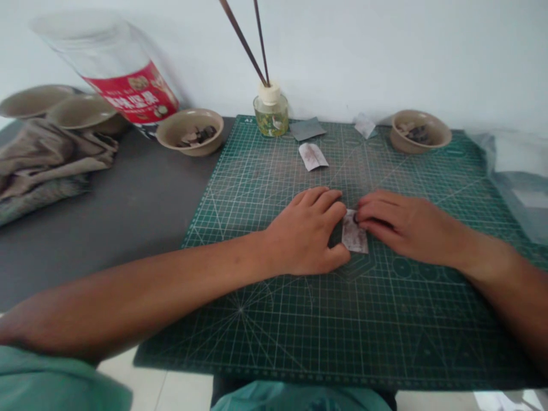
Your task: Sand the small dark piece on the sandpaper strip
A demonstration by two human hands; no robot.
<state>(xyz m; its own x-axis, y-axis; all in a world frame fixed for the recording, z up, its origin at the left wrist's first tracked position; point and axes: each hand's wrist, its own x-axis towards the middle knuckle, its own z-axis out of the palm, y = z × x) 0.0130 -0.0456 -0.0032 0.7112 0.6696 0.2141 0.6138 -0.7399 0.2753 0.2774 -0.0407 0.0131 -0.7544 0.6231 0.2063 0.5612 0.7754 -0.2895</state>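
Note:
A small folded paper packet [354, 232], white with a brownish print, lies on the green cutting mat [274, 325] between my hands. My left hand [303, 231] presses its fingertips and thumb against the packet's left edge, with a dark shadowed gap beside it. My right hand [406, 225] pinches the packet's upper right corner with its fingertips. Farther up the mat lie a similar paper packet [313, 156], a grey square sheet [307, 129] and a small translucent packet [365, 126].
Tan bowls of dark and pale pieces stand at the mat's far left corner [189, 132] and far right corner [419, 132]. Behind the mat are a reed diffuser [271, 109] and a tipped jar with a red label [128, 80]. A brown cloth [47, 165], stacked bowls [81, 111] and a plastic bag [520, 182] lie at the sides.

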